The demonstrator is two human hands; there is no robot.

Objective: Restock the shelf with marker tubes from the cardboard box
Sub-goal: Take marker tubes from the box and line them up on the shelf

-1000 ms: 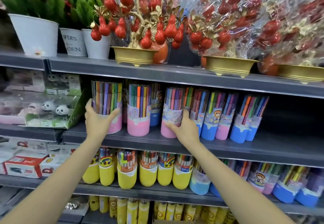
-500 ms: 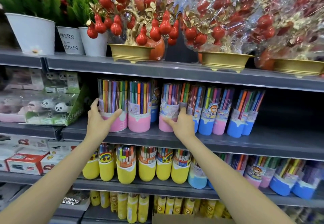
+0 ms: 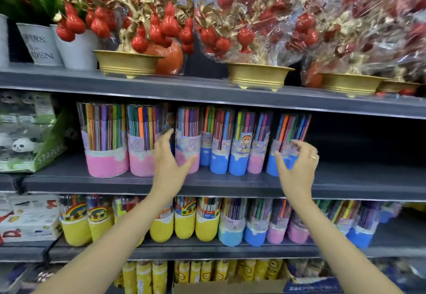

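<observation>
Lettering is legible in two places: "STAPLER" on the green display box (image 3: 49, 153) at the left end of the middle shelf (image 3: 207, 184), and partial words ending "RS" and "DEN" on a white pot (image 3: 40, 45) on the top shelf. Tube labels are too blurred to read; one blue-based tube (image 3: 239, 146) carries a cartoon bear. Marker tubes stand upright in a row on the middle shelf, pink bases at left, blue and pink further right. Left hand (image 3: 169, 162) is raised before a pink-based tube (image 3: 187, 141), fingers spread apart, gripping nothing. Right hand (image 3: 298, 164), wearing a ring (image 3: 312, 157), curls loosely around the rightmost blue tube (image 3: 284, 146), fingers parted, not clamped. Cardboard box (image 3: 230, 285) shows at the bottom edge.
</observation>
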